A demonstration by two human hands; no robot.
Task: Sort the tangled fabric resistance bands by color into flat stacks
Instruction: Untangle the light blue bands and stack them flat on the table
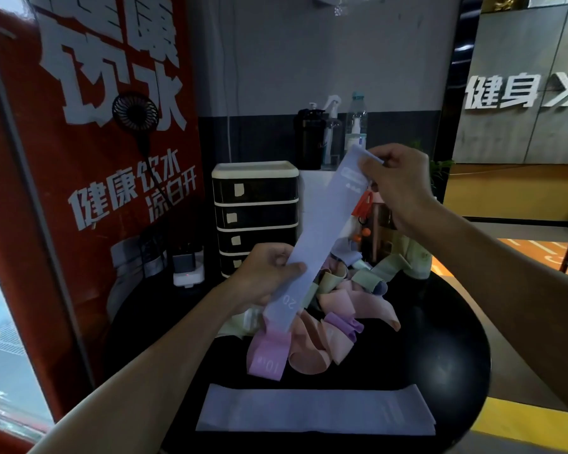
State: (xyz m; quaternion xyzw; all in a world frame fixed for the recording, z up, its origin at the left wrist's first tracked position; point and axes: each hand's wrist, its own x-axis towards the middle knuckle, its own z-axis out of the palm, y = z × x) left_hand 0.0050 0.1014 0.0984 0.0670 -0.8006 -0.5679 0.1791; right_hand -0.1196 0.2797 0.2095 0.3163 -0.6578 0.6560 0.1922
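Note:
A lavender-blue band [325, 231] marked "20" is stretched diagonally in the air above the pile. My left hand [266, 273] grips its lower part, and my right hand [397, 185] pinches its upper end. Below lies a tangled pile of bands [328, 319] in pink, peach, pale green and purple, with a pink one marked "10" [268, 358] at the front. A flat stack of lavender-blue bands [315, 409] lies at the near edge of the round black table [446, 348].
A small black drawer unit [256, 214] stands behind the pile on the left. Bottles and a spray bottle [332, 132] stand on a ledge behind. A red poster board with a clip fan [135, 113] fills the left. A white charger [188, 276] sits by the drawers.

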